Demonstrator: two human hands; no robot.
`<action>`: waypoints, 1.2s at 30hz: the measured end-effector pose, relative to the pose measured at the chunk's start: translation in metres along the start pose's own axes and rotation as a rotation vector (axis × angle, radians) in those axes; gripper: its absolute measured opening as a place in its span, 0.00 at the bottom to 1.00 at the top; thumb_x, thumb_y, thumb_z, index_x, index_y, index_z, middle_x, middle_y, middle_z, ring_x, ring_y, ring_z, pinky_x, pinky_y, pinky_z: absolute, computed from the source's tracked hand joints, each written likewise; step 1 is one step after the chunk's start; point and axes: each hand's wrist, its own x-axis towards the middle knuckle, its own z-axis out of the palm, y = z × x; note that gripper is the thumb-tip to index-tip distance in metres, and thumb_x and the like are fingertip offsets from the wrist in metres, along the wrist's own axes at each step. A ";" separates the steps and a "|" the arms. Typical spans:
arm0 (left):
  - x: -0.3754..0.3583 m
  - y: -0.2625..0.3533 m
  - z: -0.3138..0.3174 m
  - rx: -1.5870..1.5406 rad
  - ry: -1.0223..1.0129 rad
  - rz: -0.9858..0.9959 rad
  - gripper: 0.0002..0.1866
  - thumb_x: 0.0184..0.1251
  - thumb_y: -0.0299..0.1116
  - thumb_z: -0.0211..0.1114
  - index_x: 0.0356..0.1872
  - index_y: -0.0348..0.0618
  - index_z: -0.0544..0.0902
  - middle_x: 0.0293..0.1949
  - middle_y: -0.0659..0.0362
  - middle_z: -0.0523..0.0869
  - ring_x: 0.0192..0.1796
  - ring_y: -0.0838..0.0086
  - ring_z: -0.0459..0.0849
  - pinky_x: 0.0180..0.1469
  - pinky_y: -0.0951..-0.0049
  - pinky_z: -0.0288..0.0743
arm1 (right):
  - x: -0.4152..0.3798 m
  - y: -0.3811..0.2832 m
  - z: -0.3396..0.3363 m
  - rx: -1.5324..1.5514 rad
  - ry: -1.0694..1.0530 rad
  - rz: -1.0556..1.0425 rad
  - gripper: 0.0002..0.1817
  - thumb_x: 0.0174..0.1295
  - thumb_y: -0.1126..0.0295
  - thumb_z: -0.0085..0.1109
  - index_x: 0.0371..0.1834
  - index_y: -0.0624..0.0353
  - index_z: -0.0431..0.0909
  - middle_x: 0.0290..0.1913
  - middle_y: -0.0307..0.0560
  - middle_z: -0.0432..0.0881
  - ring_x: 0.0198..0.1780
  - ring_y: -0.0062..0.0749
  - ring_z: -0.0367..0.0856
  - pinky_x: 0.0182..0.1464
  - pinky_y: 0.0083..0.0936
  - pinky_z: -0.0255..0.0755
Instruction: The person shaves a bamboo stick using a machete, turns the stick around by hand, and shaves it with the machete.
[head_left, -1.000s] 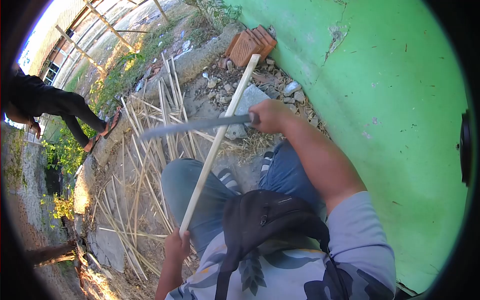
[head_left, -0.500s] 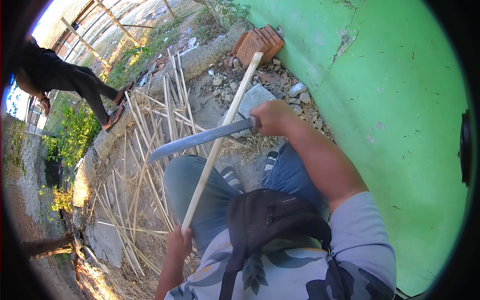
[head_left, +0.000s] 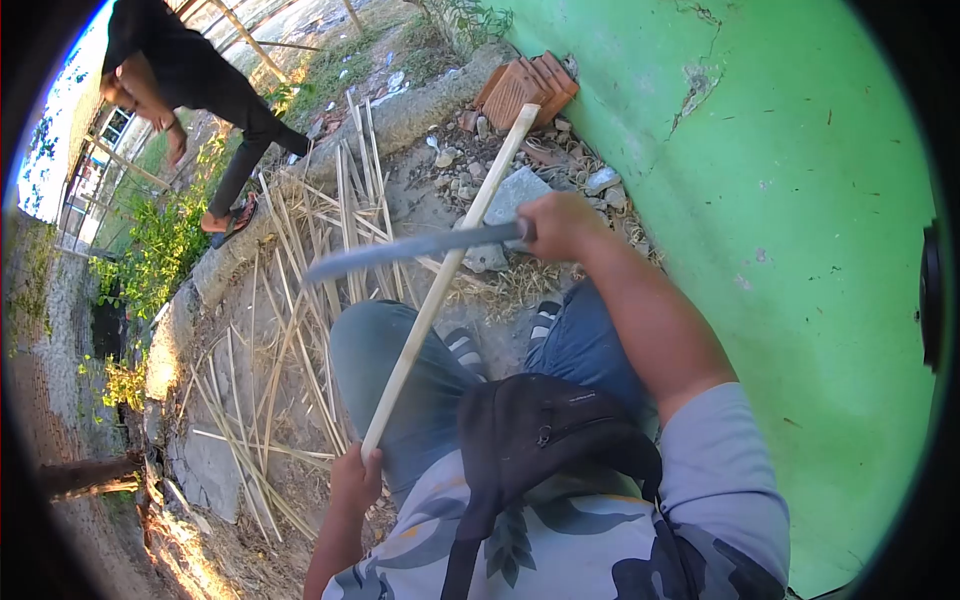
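My left hand (head_left: 356, 480) is wrapped round the lower end of a long pale wooden strip (head_left: 408, 352), which slants up and away over my knee. My right hand (head_left: 560, 228) grips the handle of a large knife (head_left: 415, 247). The blade points left and lies across the strip's upper half, slightly blurred; whether it touches the wood I cannot tell. Many thin split strips (head_left: 300, 345) are scattered on the ground left of my legs. Beyond my right hand lies a flat grey stone block (head_left: 515, 195).
A green wall (head_left: 790, 300) rises close on the right. Stacked red bricks (head_left: 522, 90) and rubble stand at its foot. A low concrete edge (head_left: 410, 112) curves round the strips. Another person (head_left: 200, 80) in dark clothes is at the upper left.
The other person has moved to the right and stepped along the edge. The knife blade has risen slightly along the strip, and my right hand has shifted a little right.
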 end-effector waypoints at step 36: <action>-0.001 0.011 -0.008 0.014 0.000 -0.027 0.24 0.77 0.50 0.59 0.38 0.34 0.82 0.28 0.38 0.84 0.36 0.36 0.86 0.38 0.47 0.77 | 0.012 0.027 0.005 0.162 0.055 0.247 0.08 0.56 0.62 0.67 0.36 0.49 0.89 0.40 0.50 0.91 0.45 0.51 0.90 0.51 0.44 0.82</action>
